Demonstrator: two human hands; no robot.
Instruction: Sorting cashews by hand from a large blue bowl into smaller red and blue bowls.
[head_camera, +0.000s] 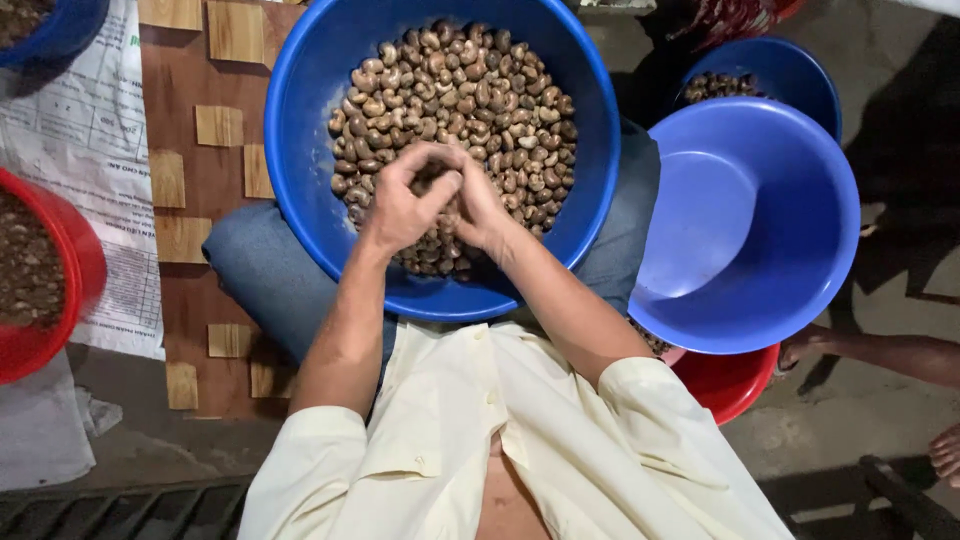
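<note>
Brown wood-patterned floor (190, 90) below; on the lap, blue basin (300, 130) heaped with mottled brown curved cashew nuts (470, 90); left hand (405, 200) and right hand (480, 205) pressed together, pinching one nut

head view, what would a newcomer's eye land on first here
First the big blue basin at top centre, heaped with brown cashew nuts, resting on the person's lap. Over the nuts the left hand and right hand meet, fingers pinched together. To the right sits an empty blue basin, tilted.
</note>
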